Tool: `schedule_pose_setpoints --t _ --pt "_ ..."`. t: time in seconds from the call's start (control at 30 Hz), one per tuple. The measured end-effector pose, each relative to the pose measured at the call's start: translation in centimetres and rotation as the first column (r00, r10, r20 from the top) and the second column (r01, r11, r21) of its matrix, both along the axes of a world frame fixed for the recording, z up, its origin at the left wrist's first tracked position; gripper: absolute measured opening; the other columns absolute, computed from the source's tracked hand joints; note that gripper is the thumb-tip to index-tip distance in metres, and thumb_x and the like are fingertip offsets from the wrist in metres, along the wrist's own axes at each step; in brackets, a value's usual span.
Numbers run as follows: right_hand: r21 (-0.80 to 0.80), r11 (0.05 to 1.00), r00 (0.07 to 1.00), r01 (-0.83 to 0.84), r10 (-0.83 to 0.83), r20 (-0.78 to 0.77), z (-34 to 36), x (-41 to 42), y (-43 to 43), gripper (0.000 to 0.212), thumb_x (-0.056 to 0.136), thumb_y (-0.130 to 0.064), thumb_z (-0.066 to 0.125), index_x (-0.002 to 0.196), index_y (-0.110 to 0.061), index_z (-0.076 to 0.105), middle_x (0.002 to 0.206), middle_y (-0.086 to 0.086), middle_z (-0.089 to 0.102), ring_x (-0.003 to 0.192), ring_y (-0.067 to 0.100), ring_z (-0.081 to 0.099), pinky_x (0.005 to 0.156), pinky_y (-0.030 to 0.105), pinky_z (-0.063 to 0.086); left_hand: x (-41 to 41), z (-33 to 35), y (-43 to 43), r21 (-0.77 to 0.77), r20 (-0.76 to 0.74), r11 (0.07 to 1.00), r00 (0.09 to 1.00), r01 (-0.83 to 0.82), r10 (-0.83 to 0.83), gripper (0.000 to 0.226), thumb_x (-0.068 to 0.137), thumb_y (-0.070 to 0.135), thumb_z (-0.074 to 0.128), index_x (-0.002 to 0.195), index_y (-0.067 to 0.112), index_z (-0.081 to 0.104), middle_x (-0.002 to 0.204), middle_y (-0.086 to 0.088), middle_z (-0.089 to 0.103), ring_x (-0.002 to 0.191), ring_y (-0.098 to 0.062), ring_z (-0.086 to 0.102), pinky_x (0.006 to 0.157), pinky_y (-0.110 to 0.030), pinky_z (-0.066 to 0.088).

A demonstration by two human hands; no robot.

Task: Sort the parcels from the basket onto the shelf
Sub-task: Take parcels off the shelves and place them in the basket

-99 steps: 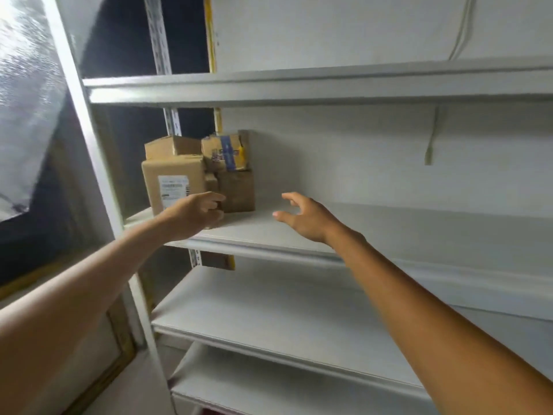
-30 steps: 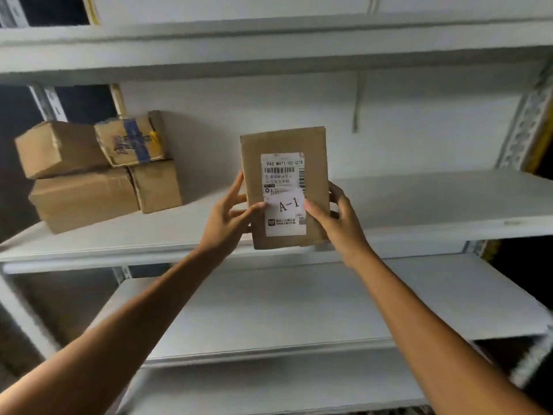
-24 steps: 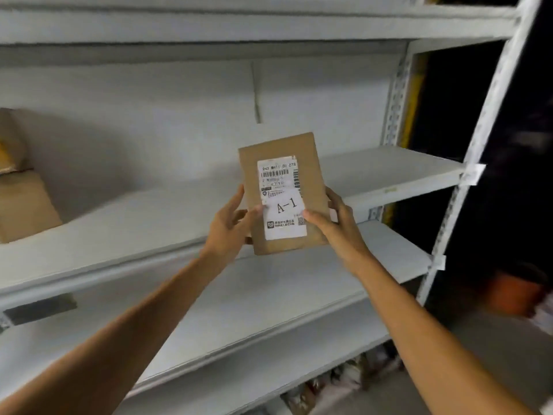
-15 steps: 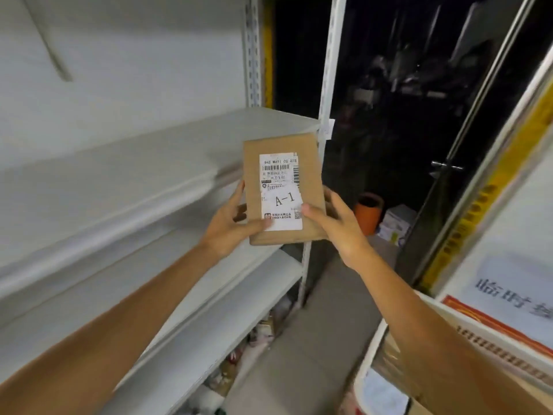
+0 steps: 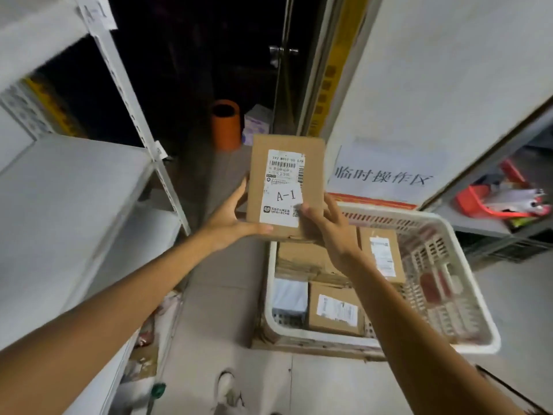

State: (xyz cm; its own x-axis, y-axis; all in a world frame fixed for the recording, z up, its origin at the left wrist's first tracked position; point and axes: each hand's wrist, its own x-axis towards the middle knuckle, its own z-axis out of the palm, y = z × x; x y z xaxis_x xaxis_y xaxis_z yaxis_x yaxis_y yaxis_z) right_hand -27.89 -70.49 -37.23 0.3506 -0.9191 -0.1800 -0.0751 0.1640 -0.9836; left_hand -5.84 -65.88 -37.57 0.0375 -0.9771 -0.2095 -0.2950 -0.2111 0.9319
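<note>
Swung round since half a second ago, the head view now looks down on the white basket [image 5: 443, 280]. The A-1 parcel [image 5: 285, 187], earlier in front of the shelf [image 5: 74, 181], stands upright over the basket's far-left corner. The left hand [image 5: 230, 217] cups its lower left edge and the right hand [image 5: 332, 232] pinches its lower right, thumb on the label. Other parcels [image 5: 335, 310] lie inside the basket.

Five parcels [image 5: 284, 187], one basket [image 5: 443, 283], two hands [image 5: 230, 220]

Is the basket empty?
No, the basket holds several parcels.
</note>
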Motion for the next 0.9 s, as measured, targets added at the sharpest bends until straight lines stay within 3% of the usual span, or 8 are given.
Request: schedule_pose_setpoints --t 0.1,0.23,0.33,0.47,0.6,0.67,0.77,0.9 --pt "0.099 0.989 0.994 0.110 -0.110 -0.005 -2.7 -4.2 0.5 0.046 0.087 -0.028 0.068 0.129 -0.029 0.051 0.105 -0.013 0.071 0.095 0.007 0.068 0.068 0.025 0.056 -4.0 -2.8 -2.0 0.047 -0.061 0.993 0.993 0.108 -0.105 0.116 0.064 0.030 0.086 0.144 0.052 0.006 0.149 0.017 0.033 0.114 0.007 0.052 0.093 -0.021 0.045" --pt "0.164 0.965 0.978 0.207 -0.201 -0.050 -5.0 -9.5 1.0 0.051 0.085 -0.031 0.071 0.132 -0.029 0.053 0.107 -0.012 0.071 0.094 0.008 0.069 0.066 0.021 0.054 -9.2 -5.6 -2.9 0.092 -0.083 0.980 0.982 0.176 -0.169 0.111 0.066 0.030 0.085 0.148 0.044 0.012 0.146 0.018 0.038 0.131 -0.005 0.040 0.109 -0.037 0.037" --pt "0.201 0.960 0.980 0.197 -0.189 -0.058 -6.8 -12.7 1.1 0.047 0.086 -0.031 0.069 0.130 -0.031 0.054 0.108 -0.015 0.070 0.094 0.005 0.068 0.068 0.020 0.054 -12.4 -7.8 -3.0 0.139 -0.116 0.976 0.982 0.166 -0.150 0.109 0.068 0.031 0.083 0.149 0.042 0.012 0.146 0.012 0.041 0.135 -0.011 0.038 0.109 -0.040 0.037" --pt "0.241 0.953 0.983 0.184 -0.180 -0.039 -8.7 -16.3 0.5 0.046 0.088 -0.029 0.067 0.132 -0.027 0.053 0.113 -0.006 0.069 0.094 0.009 0.068 0.068 0.021 0.054 -16.3 -8.6 -2.8 0.213 -0.116 0.968 0.987 0.136 -0.113 0.111 0.063 0.040 0.082 0.145 0.051 0.009 0.129 0.024 0.048 0.126 -0.007 0.044 0.084 -0.021 0.048" --pt "0.280 0.946 0.986 0.165 -0.164 -0.030 -9.9 -19.3 -0.9 0.041 0.088 -0.026 0.068 0.127 -0.027 0.058 0.108 -0.005 0.070 0.098 0.018 0.068 0.082 0.035 0.058 -19.6 -8.7 -3.4 0.232 -0.081 0.966 0.992 0.114 -0.098 0.107 0.070 0.031 0.080 0.147 0.048 0.008 0.143 0.016 0.043 0.115 0.005 0.045 0.069 -0.007 0.047" --pt "0.279 0.944 0.984 0.176 -0.175 -0.030 -10.8 -20.8 -1.6 0.035 0.087 -0.026 0.069 0.121 -0.030 0.062 0.097 -0.012 0.072 0.093 0.016 0.069 0.082 0.035 0.058 -21.1 -9.0 -4.1 0.243 -0.076 0.964 0.993 0.108 -0.092 0.105 0.072 0.026 0.080 0.147 0.047 0.009 0.145 0.013 0.043 0.119 0.001 0.047 0.073 -0.012 0.052" --pt "0.305 0.937 0.985 0.171 -0.167 -0.039 -11.8 -22.3 -2.8 0.028 0.086 -0.029 0.069 0.114 -0.033 0.064 0.091 -0.014 0.071 0.088 0.012 0.069 0.076 0.031 0.059 -22.5 -9.3 -5.1 0.287 -0.072 0.953 0.994 0.098 -0.080 0.106 0.074 0.024 0.079 0.149 0.046 0.008 0.142 0.011 0.047 0.122 -0.008 0.051 0.087 -0.037 0.055" --pt "0.366 0.918 0.988 0.154 -0.149 -0.043 -13.3 -22.5 -4.4 0.023 0.089 -0.031 0.066 0.112 -0.032 0.064 0.093 -0.010 0.071 0.084 0.009 0.068 0.078 0.038 0.058 -22.7 -10.3 -6.6 0.294 -0.108 0.954 0.994 0.063 -0.032 0.099 0.078 0.013 0.076 0.148 0.043 0.014 0.141 0.013 0.048 0.119 -0.010 0.055 0.086 -0.040 0.056"
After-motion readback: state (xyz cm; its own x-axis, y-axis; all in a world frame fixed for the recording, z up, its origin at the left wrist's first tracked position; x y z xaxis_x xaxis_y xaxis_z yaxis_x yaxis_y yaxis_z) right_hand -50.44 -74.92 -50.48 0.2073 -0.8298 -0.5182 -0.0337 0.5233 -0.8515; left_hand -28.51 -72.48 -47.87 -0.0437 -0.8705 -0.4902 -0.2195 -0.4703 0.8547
